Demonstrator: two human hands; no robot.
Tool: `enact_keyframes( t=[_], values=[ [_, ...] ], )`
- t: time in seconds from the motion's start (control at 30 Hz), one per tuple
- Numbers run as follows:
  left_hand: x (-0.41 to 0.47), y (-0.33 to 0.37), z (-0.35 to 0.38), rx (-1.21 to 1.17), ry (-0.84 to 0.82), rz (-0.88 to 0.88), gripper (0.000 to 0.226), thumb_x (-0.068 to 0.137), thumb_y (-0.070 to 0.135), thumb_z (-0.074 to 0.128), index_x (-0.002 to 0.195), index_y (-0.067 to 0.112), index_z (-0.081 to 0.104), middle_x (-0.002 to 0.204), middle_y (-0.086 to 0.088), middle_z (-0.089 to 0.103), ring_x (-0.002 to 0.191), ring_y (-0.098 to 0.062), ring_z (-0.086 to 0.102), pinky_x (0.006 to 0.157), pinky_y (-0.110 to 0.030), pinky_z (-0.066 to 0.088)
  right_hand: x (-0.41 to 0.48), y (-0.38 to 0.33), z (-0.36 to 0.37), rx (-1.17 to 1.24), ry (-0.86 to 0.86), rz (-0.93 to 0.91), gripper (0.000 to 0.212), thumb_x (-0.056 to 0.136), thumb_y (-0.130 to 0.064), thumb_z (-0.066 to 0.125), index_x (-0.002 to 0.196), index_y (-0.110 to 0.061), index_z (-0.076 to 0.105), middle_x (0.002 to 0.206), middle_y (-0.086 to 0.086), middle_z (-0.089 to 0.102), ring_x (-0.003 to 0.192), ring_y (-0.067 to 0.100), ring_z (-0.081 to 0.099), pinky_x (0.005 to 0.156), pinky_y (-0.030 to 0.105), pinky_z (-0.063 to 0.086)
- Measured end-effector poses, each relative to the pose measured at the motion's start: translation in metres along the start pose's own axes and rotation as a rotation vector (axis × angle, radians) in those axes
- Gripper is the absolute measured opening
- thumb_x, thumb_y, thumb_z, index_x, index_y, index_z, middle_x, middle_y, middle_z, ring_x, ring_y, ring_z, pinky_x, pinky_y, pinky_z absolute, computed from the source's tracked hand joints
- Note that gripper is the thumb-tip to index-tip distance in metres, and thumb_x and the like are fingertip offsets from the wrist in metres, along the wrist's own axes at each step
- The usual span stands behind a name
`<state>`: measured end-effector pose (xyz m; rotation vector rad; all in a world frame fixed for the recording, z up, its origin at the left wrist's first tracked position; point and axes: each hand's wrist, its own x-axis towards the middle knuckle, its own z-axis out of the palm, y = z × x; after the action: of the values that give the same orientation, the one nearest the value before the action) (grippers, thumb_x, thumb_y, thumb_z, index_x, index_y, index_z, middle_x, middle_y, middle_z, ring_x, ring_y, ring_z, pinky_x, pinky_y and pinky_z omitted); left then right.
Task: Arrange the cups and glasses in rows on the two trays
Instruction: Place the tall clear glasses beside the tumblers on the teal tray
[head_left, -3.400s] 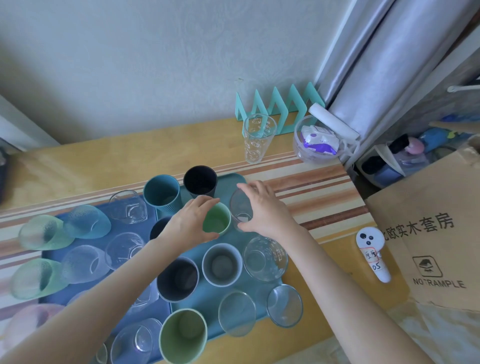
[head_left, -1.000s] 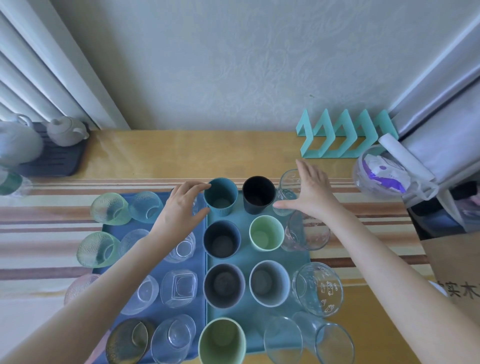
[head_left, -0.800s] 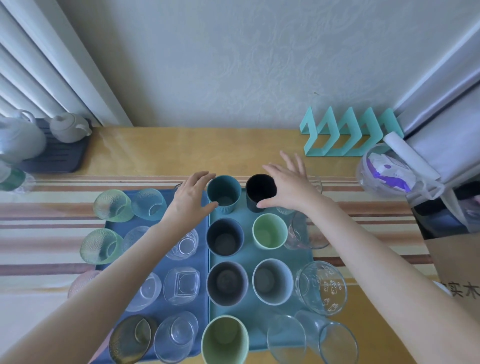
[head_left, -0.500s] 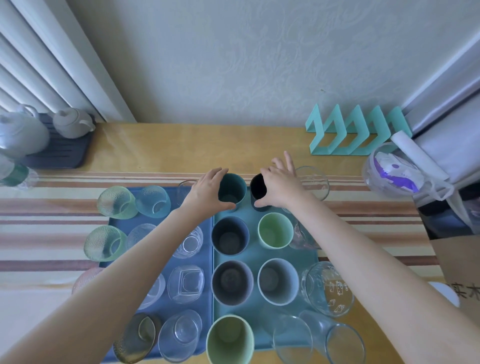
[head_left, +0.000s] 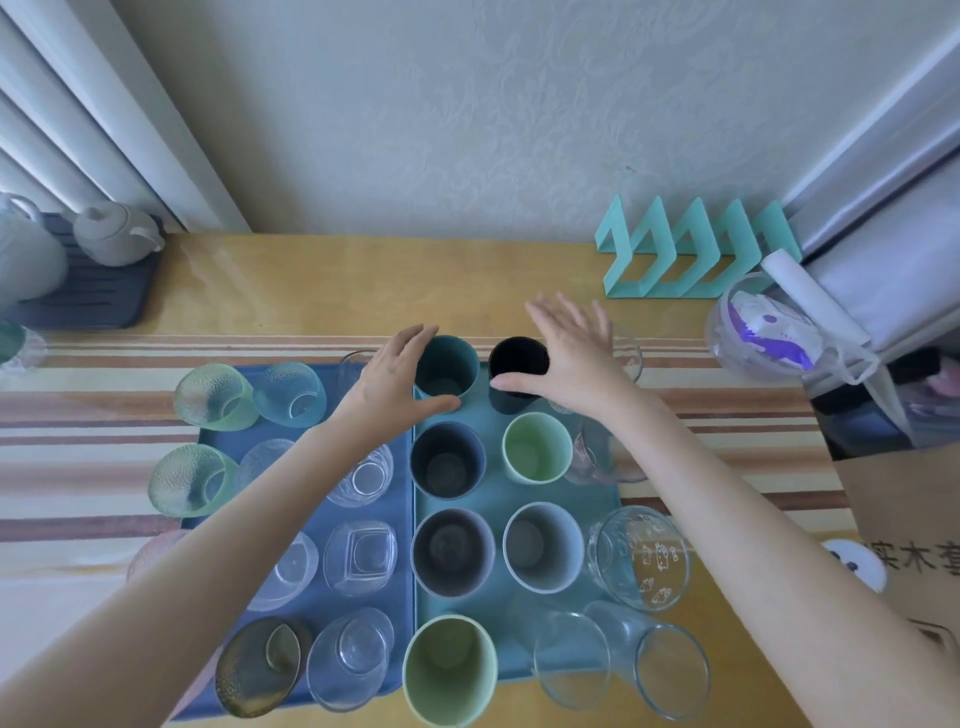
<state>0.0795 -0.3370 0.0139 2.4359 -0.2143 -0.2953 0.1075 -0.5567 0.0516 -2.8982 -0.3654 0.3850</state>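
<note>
Fingers (head_left: 415, 340) flank smooth cylindrical teal cup (head_left: 448, 371) and matte black cup (head_left: 519, 364).

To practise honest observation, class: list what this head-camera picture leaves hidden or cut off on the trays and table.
Head view:
back-right clear glass, mostly behind the right hand
back-left clear glass, mostly behind the left hand
cardboard box print, cut off by the right edge

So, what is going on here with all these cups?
A person is lining up cups and glasses on two adjoining trays. The open left hand flanks the teal cup, the open right hand the black cup, both in the far row of the teal tray. The blue tray holds glasses in rows.
</note>
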Motion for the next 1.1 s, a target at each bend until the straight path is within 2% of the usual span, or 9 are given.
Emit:
enact_keyframes(
  t=[0.17,0.3,0.37,0.47,0.57,0.7,0.83,1.0,1.1],
  values=[
    [-0.054,-0.007,-0.016,-0.091,0.079,0.061,0.071,0.08,0.027,0.069,0.14,0.021,0.033,0.143,0.0,0.036,0.131,-0.016,0.035,0.11,-0.032,0.027,-0.091,0.033,-0.027,0.36,0.197,0.157,0.081,0.073,-0.06,0.061,0.141,-0.023,0.035,0.152,-0.005,0.028,0.139,0.015,0.02,0.115,0.038,0.015],
    [-0.103,-0.011,-0.022,-0.138,0.134,0.007,0.065,0.081,0.021,0.068,0.136,0.029,0.035,0.134,0.02,0.038,0.124,0.0,0.034,0.102,-0.014,0.021,-0.177,0.038,-0.009,0.475,0.099,0.308,0.084,0.07,-0.057,0.068,0.141,-0.032,0.029,0.149,-0.016,0.023,0.135,0.001,0.018,0.109,0.027,0.016],
    [-0.122,-0.013,-0.022,-0.136,0.163,0.008,0.064,0.08,0.021,0.068,0.134,0.033,0.036,0.13,0.033,0.033,0.122,0.006,0.034,0.102,-0.015,0.025,-0.204,0.033,0.009,0.49,-0.007,0.339,0.095,0.066,-0.061,0.069,0.143,-0.037,0.019,0.148,-0.023,0.014,0.137,0.0,0.013,0.111,0.03,0.015],
    [-0.139,-0.013,-0.017,-0.128,0.182,0.03,0.062,0.08,0.023,0.07,0.133,0.032,0.038,0.126,0.044,0.032,0.12,0.014,0.033,0.101,-0.003,0.019,-0.216,0.03,0.032,0.461,-0.126,0.37,0.107,0.065,-0.056,0.073,0.146,-0.038,0.005,0.151,-0.024,-0.001,0.142,0.005,0.006,0.114,0.036,0.016],
    [-0.146,-0.006,-0.013,-0.141,0.178,0.0,0.065,0.079,0.015,0.07,0.133,0.031,0.038,0.128,0.033,0.034,0.12,0.001,0.038,0.098,-0.001,0.019,-0.21,0.029,0.042,0.398,-0.108,0.369,0.109,0.067,-0.046,0.077,0.146,-0.034,0.003,0.153,-0.014,0.007,0.141,0.012,0.017,0.11,0.034,0.028],
    [-0.147,0.005,-0.007,-0.148,0.158,0.018,0.064,0.079,0.014,0.069,0.133,0.03,0.038,0.128,0.027,0.036,0.121,-0.002,0.038,0.098,0.001,0.017,-0.203,0.029,0.047,0.391,-0.078,0.369,0.102,0.067,-0.038,0.078,0.144,-0.028,0.013,0.143,-0.007,0.027,0.131,0.012,0.033,0.102,0.029,0.036],
    [-0.151,0.013,0.002,-0.159,0.105,0.034,0.061,0.082,0.019,0.068,0.134,0.028,0.039,0.135,0.012,0.043,0.125,-0.006,0.038,0.102,-0.002,0.018,-0.199,0.037,0.044,0.37,-0.065,0.376,0.099,0.068,-0.037,0.077,0.143,-0.028,0.014,0.141,-0.004,0.029,0.129,0.014,0.037,0.098,0.03,0.04],
    [-0.161,0.02,0.015,-0.156,0.046,0.05,0.061,0.081,0.021,0.068,0.133,0.034,0.039,0.138,0.011,0.043,0.129,-0.005,0.037,0.106,-0.02,0.027,-0.199,0.037,0.04,0.434,-0.1,0.368,0.109,0.07,-0.04,0.077,0.147,-0.029,0.0,0.153,-0.008,0.01,0.139,0.012,0.023,0.106,0.032,0.032],
    [-0.169,0.027,0.021,-0.168,0.0,0.073,0.057,0.082,0.032,0.065,0.134,0.032,0.041,0.138,0.013,0.042,0.128,-0.003,0.036,0.106,-0.018,0.026,-0.219,0.037,0.031,0.587,-0.021,0.408,0.113,0.067,-0.054,0.073,0.147,-0.037,-0.005,0.152,-0.024,-0.005,0.139,-0.004,0.003,0.113,0.032,0.016]
  ],
)
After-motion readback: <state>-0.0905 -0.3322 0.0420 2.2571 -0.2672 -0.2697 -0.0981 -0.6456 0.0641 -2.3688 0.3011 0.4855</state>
